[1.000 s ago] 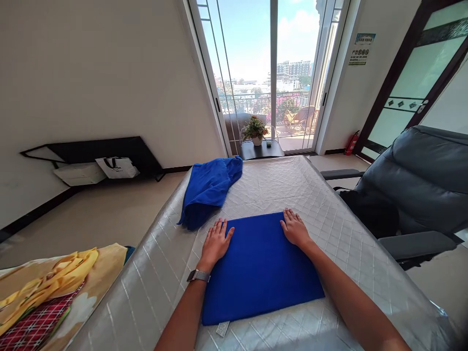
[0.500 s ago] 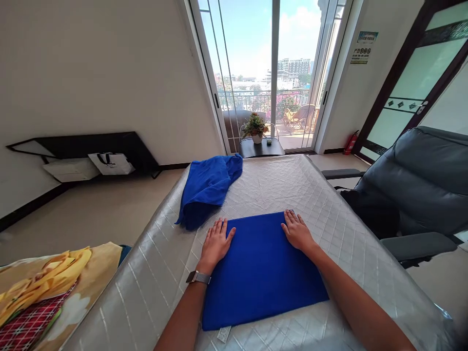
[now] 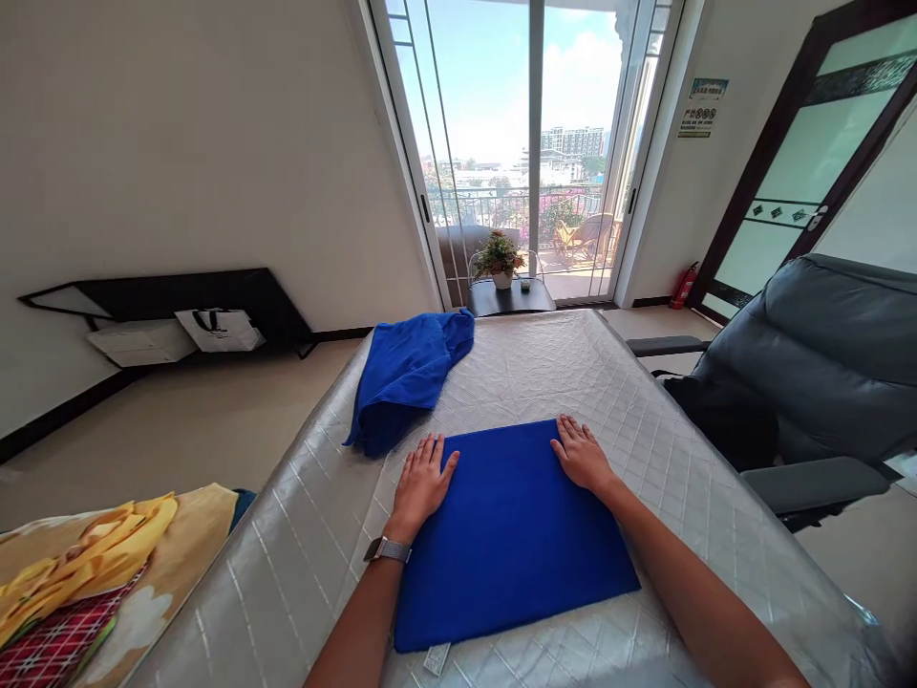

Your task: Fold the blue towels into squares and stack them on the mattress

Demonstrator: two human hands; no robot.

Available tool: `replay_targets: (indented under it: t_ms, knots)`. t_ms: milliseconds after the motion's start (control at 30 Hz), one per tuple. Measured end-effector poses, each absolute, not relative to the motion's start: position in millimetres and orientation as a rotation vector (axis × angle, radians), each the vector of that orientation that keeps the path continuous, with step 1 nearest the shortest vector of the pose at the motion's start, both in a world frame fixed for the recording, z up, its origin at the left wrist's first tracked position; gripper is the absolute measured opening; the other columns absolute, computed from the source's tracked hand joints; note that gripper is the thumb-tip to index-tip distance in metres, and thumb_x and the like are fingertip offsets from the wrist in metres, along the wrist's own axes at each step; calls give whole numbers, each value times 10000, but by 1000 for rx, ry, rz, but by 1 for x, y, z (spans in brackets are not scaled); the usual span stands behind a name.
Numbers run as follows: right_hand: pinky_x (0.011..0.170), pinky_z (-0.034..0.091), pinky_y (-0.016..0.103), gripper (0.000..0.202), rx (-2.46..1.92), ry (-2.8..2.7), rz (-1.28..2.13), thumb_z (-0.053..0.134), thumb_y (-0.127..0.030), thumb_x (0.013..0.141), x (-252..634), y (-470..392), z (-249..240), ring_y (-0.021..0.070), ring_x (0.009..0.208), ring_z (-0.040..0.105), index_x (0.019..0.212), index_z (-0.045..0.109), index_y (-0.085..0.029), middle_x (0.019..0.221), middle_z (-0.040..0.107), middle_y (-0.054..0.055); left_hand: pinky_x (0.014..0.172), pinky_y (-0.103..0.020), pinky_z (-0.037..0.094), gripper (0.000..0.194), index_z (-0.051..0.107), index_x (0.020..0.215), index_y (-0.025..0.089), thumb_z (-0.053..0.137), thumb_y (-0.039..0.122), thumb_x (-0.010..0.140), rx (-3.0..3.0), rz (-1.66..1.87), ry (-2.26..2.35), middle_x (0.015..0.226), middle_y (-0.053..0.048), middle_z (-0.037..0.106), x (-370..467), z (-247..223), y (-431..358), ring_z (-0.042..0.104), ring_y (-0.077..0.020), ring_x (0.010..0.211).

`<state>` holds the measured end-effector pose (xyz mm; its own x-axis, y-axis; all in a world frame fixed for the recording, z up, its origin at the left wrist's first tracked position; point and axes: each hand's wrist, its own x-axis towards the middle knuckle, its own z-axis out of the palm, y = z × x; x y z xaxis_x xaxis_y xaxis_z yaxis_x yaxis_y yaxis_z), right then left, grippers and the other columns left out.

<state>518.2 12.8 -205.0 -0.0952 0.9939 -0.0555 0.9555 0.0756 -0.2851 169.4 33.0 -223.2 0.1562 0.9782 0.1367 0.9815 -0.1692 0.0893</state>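
two open hands lie flat on a blue cloth

a silver quilted mattress (image 3: 287, 535) bears a flat blue cloth (image 3: 516, 535), and a crumpled blue cloth (image 3: 412, 368) lies beyond it to the left. the left hand (image 3: 422, 485) and right hand (image 3: 582, 461) rest palm down near the flat cloth's far corners, fingers slightly spread and thumbs apart, neither pinching anything. for good smoothing, light, even pressure outward from the middle seems best, with one palm steadying the cloth while the other works; pushing both ways too hard could drag the edges askew over the slick cover. the near edge also deserves a check for square corners.

as for writing, the white bag (image 3: 223, 332) by the wall has dark print too small to read. the lower wall notice (image 3: 697, 122) seems to begin with 严禁, beside round symbols; the upper sign (image 3: 709, 89) is unclear. the white tag (image 3: 437, 659) at the near edge has unreadable marks
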Motion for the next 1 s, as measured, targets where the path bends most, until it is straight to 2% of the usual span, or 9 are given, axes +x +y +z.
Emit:
replay_targets:
  t_ms: [267,433,500,600,667,733,867,1000]
  knots:
    - [1281,52,386,686,-1989,-2186,413,132,-474,1067,520,12,-200,168,1581,66,1644,171,-106,1705,130,43,1264,-486,228,766,305,1597,97,179,594,1028,-2339,-294,-2028,1666,-147,299,173,-225,30,261,-274,1553]
    - [1280,55,377,668,-1981,-2199,427,123,-461,1070,523,13,-200,158,1580,74,1647,171,-128,1704,139,31,1253,-529,237,753,371,1571,96,185,582,1026,-2326,-156,-2010,1633,-169,356,170,-218,37,331,-301,1523]
    - [1279,53,376,662,-1979,-2195,410,127,-460,1071,523,12,-201,157,1580,74,1649,174,-140,1704,141,29,1253,-547,229,792,414,1539,51,191,606,1021,-2291,-90,-2056,1598,-206,405,177,-207,41,365,-331,1502]
    - [1280,55,382,661,-1972,-2182,380,140,-456,1071,521,11,-202,160,1580,76,1646,183,-132,1703,142,35,1234,-552,275,835,439,1494,-38,210,613,1024,-2310,-163,-2058,1576,-282,401,214,-190,41,377,-380,1487]
    - [1280,60,388,658,-1968,-2176,367,152,-451,1071,521,11,-203,166,1579,89,1643,200,-129,1701,151,44,1229,-505,314,799,453,1495,-7,219,602,1033,-2440,-248,-1918,1587,-256,402,256,-186,36,387,-353,1486]
    - [1278,72,396,647,-1961,-2180,343,170,-437,1071,521,11,-205,175,1578,106,1640,221,-132,1699,167,57,1234,-402,330,718,488,1504,118,226,600,1041,-2602,-279,-1742,1581,-142,466,304,-190,28,415,-257,1479]
    - [1274,103,399,617,-1925,-2235,280,193,-377,1066,524,12,-209,181,1576,120,1634,252,-143,1695,182,62,1246,-464,312,628,499,1504,172,217,521,1065,-2801,-490,-1502,1581,-116,467,372,-206,14,391,-251,1495]
    - [1277,108,397,626,-1935,-2226,282,199,-377,1062,525,12,-208,182,1575,128,1630,254,-118,1693,191,69,1266,-475,273,641,452,1540,176,229,533,1058,-2729,-480,-1576,1613,-108,411,365,-212,14,332,-253,1525]
